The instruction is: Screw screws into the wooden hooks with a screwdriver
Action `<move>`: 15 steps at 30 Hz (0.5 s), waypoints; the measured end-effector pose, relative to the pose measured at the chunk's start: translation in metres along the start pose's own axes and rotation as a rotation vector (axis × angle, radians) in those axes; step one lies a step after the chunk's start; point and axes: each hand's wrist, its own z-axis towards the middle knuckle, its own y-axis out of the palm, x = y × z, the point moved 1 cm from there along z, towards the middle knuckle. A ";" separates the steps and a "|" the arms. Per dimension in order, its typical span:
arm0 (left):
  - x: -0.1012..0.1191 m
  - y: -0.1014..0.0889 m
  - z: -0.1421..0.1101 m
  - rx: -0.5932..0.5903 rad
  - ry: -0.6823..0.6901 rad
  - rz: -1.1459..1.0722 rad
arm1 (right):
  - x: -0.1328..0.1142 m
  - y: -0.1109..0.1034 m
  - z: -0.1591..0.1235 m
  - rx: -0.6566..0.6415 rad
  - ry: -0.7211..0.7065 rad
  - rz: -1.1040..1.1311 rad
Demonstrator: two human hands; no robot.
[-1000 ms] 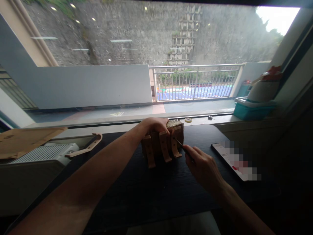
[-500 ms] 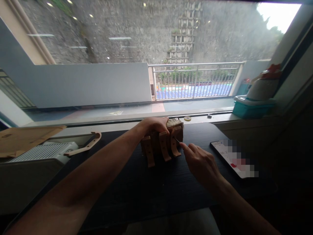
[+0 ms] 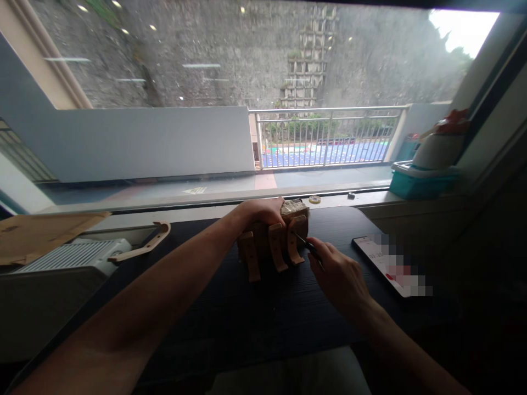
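Note:
A brown block (image 3: pixel 303 226) with a rough pale top stands on the dark table. Three curved wooden hooks (image 3: pixel 276 248) are lined up across its near face. My left hand (image 3: pixel 265 211) reaches over the block and is closed round it; most of its fingers are hidden behind. In my right hand (image 3: pixel 337 271) is a screwdriver (image 3: pixel 315 252) with a dark handle and thin shaft. Its tip meets the upper part of the rightmost hook (image 3: pixel 295 241), where a dark hole shows.
A phone (image 3: pixel 385 269) lies to the right on the black table (image 3: pixel 230 323). Another wooden hook (image 3: pixel 144 247) rests across a white ribbed appliance (image 3: pixel 78 255) at the left, near brown cardboard (image 3: pixel 45 230). A teal box (image 3: pixel 424 181) and a tape roll (image 3: pixel 314 199) sit along the windowsill.
My right hand has shifted slightly down and right, its fingers looser, so more of the screwdriver's handle shows. The tip stays at the rightmost hook. My left hand has hardly moved.

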 end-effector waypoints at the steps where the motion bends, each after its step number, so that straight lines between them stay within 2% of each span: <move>1: 0.000 0.000 0.000 0.002 0.011 0.001 | 0.001 -0.001 0.000 0.015 -0.095 -0.104; 4: -0.001 0.001 0.000 0.012 0.040 0.001 | 0.002 0.004 -0.001 0.042 -0.286 -0.247; 6: -0.002 0.002 0.000 0.022 0.046 0.002 | 0.002 0.010 -0.003 0.058 -0.277 -0.175; 8: -0.002 0.002 0.000 0.020 0.044 -0.005 | -0.001 0.017 -0.005 0.085 -0.153 0.025; 12: -0.002 0.002 0.000 0.005 0.019 -0.008 | -0.008 0.025 -0.006 0.092 0.312 0.566; 14: -0.001 0.002 0.000 0.015 0.006 0.005 | -0.009 0.024 -0.005 0.049 0.469 0.710; 15: -0.001 0.002 -0.001 0.017 0.005 0.007 | -0.009 0.022 -0.004 0.030 0.494 0.729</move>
